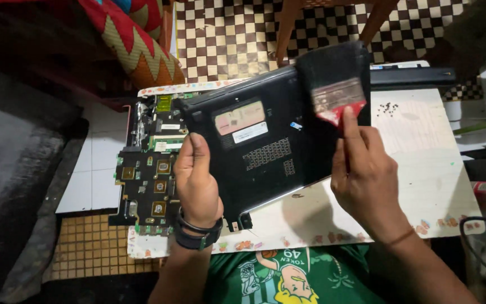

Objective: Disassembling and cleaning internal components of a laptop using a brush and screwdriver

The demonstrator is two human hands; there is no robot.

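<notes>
Both hands grip: left hand tilts laptop base, right hand holds brush (bristles blurred).

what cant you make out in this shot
- Wide black-bristled paintbrush with red handle, head view: blurred by motion, so bristle contact with the black plastic laptop bottom cover is unclear.
- Green circuit board: its right part is hidden behind the left hand and the cover.
- Small dark screws on the pale tabletop: too small to count.
- Right hand: its palm side faces away from the camera.

Laptop bottom case: matt black plastic. Brush: dark bristles, shiny metal ferrule. Table: smooth pale wood.
</notes>
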